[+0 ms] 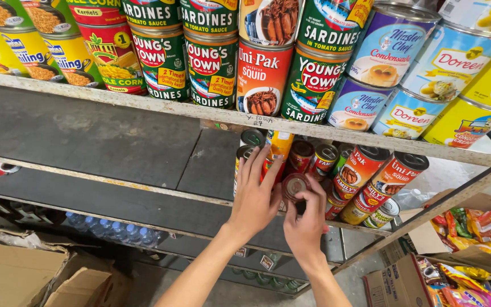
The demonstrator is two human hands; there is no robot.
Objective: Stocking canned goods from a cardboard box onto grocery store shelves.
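Dark grey wooden shelf boards (86,142) with pale worn edges, green-and-red labelled round tins (163,62) beside a red-and-white tin (262,77), blue-and-white tins (390,45) and yellow tins (467,122) further right, orange-red tall cans (390,182) below, brown cardboard boxes (18,273), small can with coppery-red lid (295,186).

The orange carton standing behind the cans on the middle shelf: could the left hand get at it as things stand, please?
Probably yes. The left hand lies against the front cans, its fingertips just below the orange carton, whose upper part shows uncovered above them. The right hand holds a small can beside it, clear of it.
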